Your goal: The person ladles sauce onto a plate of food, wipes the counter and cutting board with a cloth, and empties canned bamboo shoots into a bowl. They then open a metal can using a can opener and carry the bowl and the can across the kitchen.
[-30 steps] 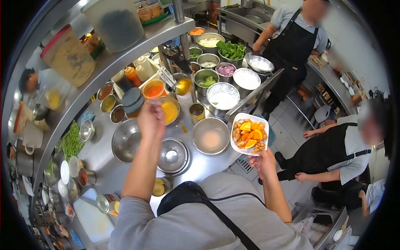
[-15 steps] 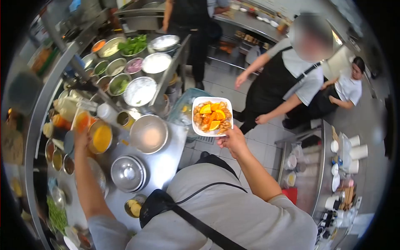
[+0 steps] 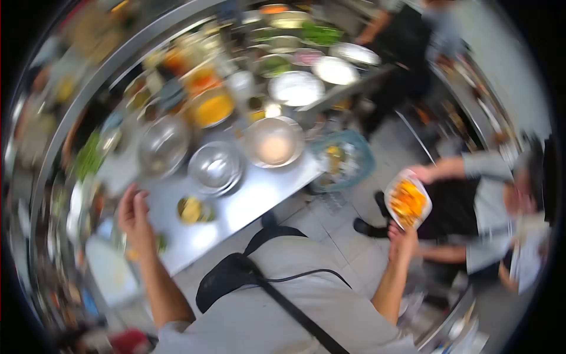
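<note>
My right hand (image 3: 403,241) grips the near rim of a white square bowl (image 3: 429,209), held out to my right. Glazed brown pieces and orange slices (image 3: 408,200) fill the bowl. A co-worker's hand (image 3: 425,172) is at its far rim, and that person's other hand is close to mine. Over the left end of the steel table, my left hand (image 3: 135,213) is raised, empty, with its fingers apart. Nearest to it on the table are a steel bowl (image 3: 164,146) and a small tin with yellow pieces (image 3: 191,210).
Stacked steel bowls (image 3: 216,168) and a bowl of pinkish liquid (image 3: 273,141) stand on the steel table (image 3: 242,203). Behind them are a yellow-filled bowl (image 3: 212,111) and several ingredient containers. A teal bin (image 3: 356,159) is beside the table's end, and a white board (image 3: 111,268) is at left.
My view has turned right. The bowl has moved out to a co-worker, whose hand now reaches its rim. My left hand has left the orange container by the sauces and is empty.
</note>
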### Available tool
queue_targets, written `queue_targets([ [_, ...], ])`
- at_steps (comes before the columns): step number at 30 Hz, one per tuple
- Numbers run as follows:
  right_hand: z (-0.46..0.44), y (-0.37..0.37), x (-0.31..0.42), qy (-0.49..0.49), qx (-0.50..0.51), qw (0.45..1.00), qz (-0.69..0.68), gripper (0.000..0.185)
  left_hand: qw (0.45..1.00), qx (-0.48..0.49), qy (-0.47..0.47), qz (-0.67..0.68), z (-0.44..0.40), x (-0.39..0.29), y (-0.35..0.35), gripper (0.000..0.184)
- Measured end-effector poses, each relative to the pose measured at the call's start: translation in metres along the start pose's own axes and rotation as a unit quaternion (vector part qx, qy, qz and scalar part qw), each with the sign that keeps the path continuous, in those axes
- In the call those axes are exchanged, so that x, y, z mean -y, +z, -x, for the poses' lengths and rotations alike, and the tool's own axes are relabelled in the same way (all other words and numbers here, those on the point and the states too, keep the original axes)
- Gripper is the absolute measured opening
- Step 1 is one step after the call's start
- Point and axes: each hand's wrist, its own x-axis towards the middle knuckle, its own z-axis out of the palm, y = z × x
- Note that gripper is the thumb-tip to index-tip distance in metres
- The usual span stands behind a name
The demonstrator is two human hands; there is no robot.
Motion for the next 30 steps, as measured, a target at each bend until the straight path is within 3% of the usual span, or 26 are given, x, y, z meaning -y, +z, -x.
queue_targets([
  [1, -0.013, -0.013, -0.001, 0.010, 0.012, 1.000, -0.007, 0.037, 0.997, -0.063, -0.027, -0.030, 0.028, 0.010, -0.010, 0.031],
  [3, -0.046, -0.037, -0.011, -0.033, 0.064, 0.997, 0.000, 0.035, 0.996, -0.071, 0.013, -0.053, 0.081, 0.032, -0.025, 0.028],
  [5, -0.064, -0.033, -0.009, -0.052, 0.027, 0.998, -0.009, 0.044, 0.973, -0.002, 0.016, -0.232, 0.131, 0.030, -0.044, 0.033],
  [7, -0.081, -0.018, -0.012, -0.078, 0.016, 0.997, -0.001, 0.051, 0.945, 0.088, -0.008, -0.314, 0.172, -0.013, -0.053, 0.041],
  [8, -0.077, 0.002, -0.016, -0.100, -0.003, 0.995, 0.024, 0.054, 0.942, 0.070, -0.020, -0.328, 0.190, -0.017, -0.065, 0.041],
  [9, -0.069, 0.024, -0.022, -0.126, -0.023, 0.991, 0.048, 0.058, 0.937, 0.110, -0.066, -0.326, 0.211, -0.019, -0.076, 0.042],
  [12, -0.047, 0.075, -0.062, -0.086, 0.019, 0.993, 0.076, 0.064, 0.910, 0.158, -0.172, -0.343, 0.270, -0.009, -0.119, 0.045],
  [15, -0.019, 0.105, -0.113, -0.010, 0.232, 0.948, 0.217, 0.065, 0.851, 0.209, -0.264, -0.403, 0.342, 0.013, -0.161, 0.050],
  [16, 0.002, 0.116, -0.128, 0.009, 0.306, 0.913, 0.268, 0.064, 0.813, 0.249, -0.291, -0.439, 0.362, 0.021, -0.173, 0.054],
  [18, 0.071, 0.135, -0.148, 0.043, 0.463, 0.816, 0.342, 0.063, 0.810, 0.249, -0.340, -0.406, 0.387, 0.026, -0.189, 0.055],
  [20, 0.125, 0.138, -0.185, -0.004, 0.582, 0.689, 0.433, 0.064, 0.822, 0.231, -0.391, -0.344, 0.410, 0.036, -0.208, 0.057],
  [21, 0.145, 0.136, -0.207, -0.173, 0.637, 0.579, 0.478, 0.070, 0.827, 0.217, -0.394, -0.337, 0.429, 0.051, -0.218, 0.057],
  [22, 0.200, 0.144, -0.190, -0.222, 0.650, 0.494, 0.534, 0.074, 0.863, 0.136, -0.425, -0.237, 0.453, 0.076, -0.229, 0.057],
  [23, 0.219, 0.144, -0.201, -0.229, 0.659, 0.484, 0.529, 0.074, 0.883, 0.052, -0.446, -0.135, 0.481, 0.104, -0.242, 0.057],
  [25, 0.249, 0.132, -0.230, -0.366, 0.655, 0.239, 0.616, 0.078, 0.843, -0.039, -0.527, -0.099, 0.576, 0.179, -0.277, 0.055],
  [26, 0.263, 0.130, -0.244, -0.373, 0.661, 0.236, 0.608, 0.078, 0.816, -0.038, -0.541, -0.201, 0.655, 0.241, -0.296, 0.055],
  [27, 0.272, 0.126, -0.260, -0.307, 0.657, 0.220, 0.652, 0.078, 0.753, 0.021, -0.578, -0.313, 0.701, 0.244, -0.315, 0.053],
  [28, 0.278, 0.124, -0.276, -0.241, 0.649, 0.200, 0.693, 0.079, 0.696, 0.143, -0.597, -0.373, 0.781, 0.289, -0.340, 0.051],
  [29, 0.278, 0.121, -0.297, -0.248, 0.653, 0.192, 0.689, 0.079, 0.615, 0.249, -0.656, -0.359, 0.816, 0.282, -0.355, 0.046],
  [30, 0.279, 0.119, -0.318, -0.223, 0.660, 0.157, 0.700, 0.078, 0.676, 0.246, -0.639, -0.274, 0.863, 0.278, -0.371, 0.042],
])
